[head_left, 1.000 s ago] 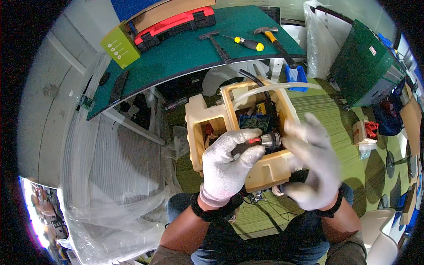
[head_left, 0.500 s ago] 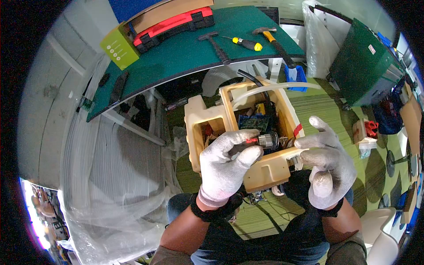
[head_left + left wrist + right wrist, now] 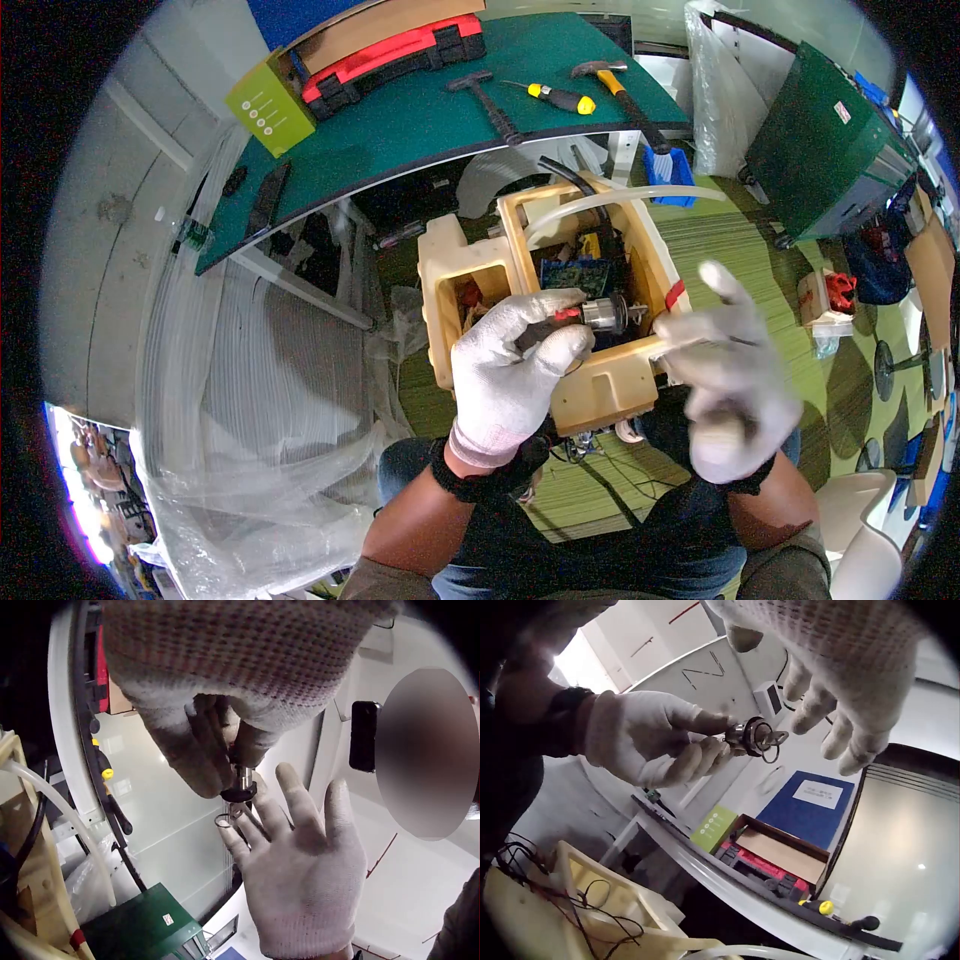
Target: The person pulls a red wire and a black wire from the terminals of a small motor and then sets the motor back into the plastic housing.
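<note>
In the head view my gloved left hand [image 3: 510,375] pinches a metal key switch [image 3: 603,316] between thumb and fingers, above a cream plastic casing [image 3: 605,392]. A red part shows at the end by my fingertips. From the switch's black-rimmed face a key [image 3: 777,738] with a wire ring [image 3: 771,756] sticks out, clear in the right wrist view. Beside the key is my gloved right hand [image 3: 735,385], blurred in the head view. The left wrist view has its fingers [image 3: 300,802] spread, and in the right wrist view they stand apart from the key.
Inside the casing lie a green circuit board [image 3: 577,275] and wires; a clear hose [image 3: 640,193] arches over it. On the green table [image 3: 400,135] behind are two hammers [image 3: 485,105] [image 3: 620,95], a screwdriver [image 3: 560,98] and a red-black toolbox [image 3: 395,65].
My right hand has drawn back to the right from the switch and moves, its fingers shifting. The left hand keeps its grip almost in place; the key now shows more plainly.
</note>
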{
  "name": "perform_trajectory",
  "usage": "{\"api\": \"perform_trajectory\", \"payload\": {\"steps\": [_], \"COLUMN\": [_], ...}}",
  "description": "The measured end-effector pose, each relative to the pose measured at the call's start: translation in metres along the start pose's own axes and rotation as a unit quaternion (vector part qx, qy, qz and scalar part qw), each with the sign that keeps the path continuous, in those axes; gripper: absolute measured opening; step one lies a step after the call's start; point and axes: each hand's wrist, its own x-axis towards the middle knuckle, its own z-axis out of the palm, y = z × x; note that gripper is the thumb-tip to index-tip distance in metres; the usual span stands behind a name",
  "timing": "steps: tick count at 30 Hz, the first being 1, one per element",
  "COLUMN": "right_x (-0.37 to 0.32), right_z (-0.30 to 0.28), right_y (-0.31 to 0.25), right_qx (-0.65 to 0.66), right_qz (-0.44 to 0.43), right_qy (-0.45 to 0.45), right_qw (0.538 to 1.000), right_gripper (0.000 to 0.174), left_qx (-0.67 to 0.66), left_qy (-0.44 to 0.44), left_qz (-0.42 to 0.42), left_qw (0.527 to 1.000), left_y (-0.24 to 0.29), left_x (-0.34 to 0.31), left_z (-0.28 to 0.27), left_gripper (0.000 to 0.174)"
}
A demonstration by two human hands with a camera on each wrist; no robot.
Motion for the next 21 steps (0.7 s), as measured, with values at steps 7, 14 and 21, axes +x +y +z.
{"api": "perform_trajectory", "payload": {"steps": [7,14,21], "right_x": [0.001,0.001,0.003], "right_z": [0.004,0.004,0.007], "right_y": [-0.001,0.001,0.001], "right_qx": [0.012,0.008,-0.024], "right_qz": [0.002,0.002,0.042], "right_qy": [0.080,0.086,0.061], "right_qw": [0.997,0.996,0.997], "right_gripper": [0.028,0.021,0.017], "left_qx": [-0.031,-0.046,-0.041], "left_qy": [0.005,0.007,-0.001], "left_qz": [0.008,-0.008,0.007], "left_qw": [0.999,0.999,0.999], "left_y": [-0.002,-0.004,-0.003], "left_x": [-0.001,0.000,-0.001], "left_z": [0.001,0.003,0.002], "left_gripper": [0.024,0.025,0.023]}}
